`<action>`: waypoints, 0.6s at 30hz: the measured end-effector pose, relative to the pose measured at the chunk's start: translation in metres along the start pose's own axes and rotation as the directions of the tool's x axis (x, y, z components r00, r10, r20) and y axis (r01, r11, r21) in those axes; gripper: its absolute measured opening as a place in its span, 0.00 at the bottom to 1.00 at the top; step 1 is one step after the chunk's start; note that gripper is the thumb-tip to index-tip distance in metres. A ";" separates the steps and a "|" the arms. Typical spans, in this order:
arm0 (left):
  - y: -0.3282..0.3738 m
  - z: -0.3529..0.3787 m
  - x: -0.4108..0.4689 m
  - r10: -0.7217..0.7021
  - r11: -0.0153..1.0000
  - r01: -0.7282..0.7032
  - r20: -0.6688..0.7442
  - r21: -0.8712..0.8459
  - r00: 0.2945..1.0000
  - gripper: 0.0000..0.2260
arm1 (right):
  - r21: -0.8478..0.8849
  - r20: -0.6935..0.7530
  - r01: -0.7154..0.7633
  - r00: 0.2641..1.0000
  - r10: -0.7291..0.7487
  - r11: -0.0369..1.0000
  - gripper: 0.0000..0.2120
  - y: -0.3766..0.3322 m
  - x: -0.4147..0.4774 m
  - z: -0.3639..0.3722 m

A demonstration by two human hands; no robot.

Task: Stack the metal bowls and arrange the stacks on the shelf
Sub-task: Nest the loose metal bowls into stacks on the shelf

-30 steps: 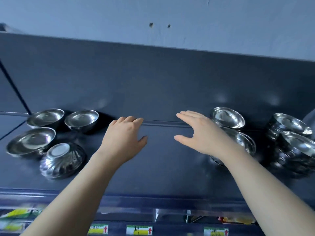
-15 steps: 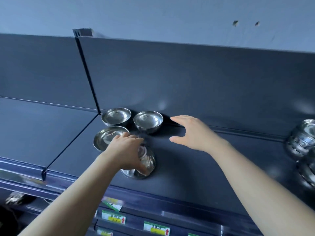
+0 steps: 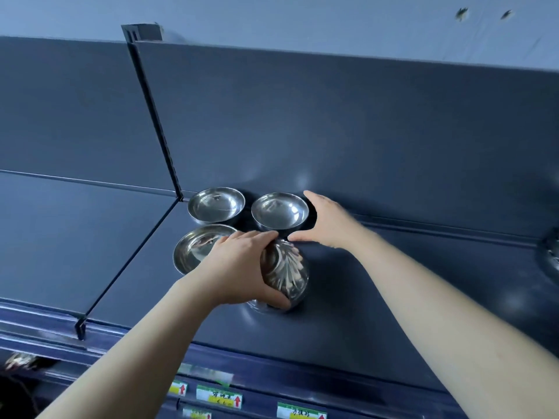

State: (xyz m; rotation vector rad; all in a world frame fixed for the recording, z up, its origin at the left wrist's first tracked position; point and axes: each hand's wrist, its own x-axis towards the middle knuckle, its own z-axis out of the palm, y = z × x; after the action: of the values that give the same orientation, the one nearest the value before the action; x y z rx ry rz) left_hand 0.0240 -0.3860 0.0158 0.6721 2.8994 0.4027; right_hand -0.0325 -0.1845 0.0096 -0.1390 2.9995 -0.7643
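Several metal bowls sit at the left end of the dark shelf. My left hand grips an overturned, ribbed bowl, tilted up on its edge near the shelf front. Behind it stand two upright bowls: the back left bowl and the back right bowl. A wider shallow bowl lies at the front left, partly under my left hand. My right hand is spread open around the right side of the back right bowl, thumb low and fingers behind; whether it touches the bowl is unclear.
A vertical divider post and a seam split this shelf from the section to the left. More metal bowls show at the far right edge. Price labels line the shelf front below.
The view swung left toward the loose bowls. My left hand came down on the overturned ribbed bowl and tipped it up. My right hand moved left to the back right bowl.
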 end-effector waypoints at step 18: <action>0.003 -0.023 0.029 -0.142 0.883 -0.041 -0.349 -0.467 0.926 0.56 | 0.179 -0.092 0.014 0.996 0.003 0.984 0.36 0.060 -0.004 -0.014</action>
State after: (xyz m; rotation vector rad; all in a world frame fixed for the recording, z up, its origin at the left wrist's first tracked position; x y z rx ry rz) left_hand -0.0054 -0.3758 0.0367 0.4731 2.9518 1.3045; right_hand -0.0341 -0.1249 -0.0069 -0.1083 2.9951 -1.0652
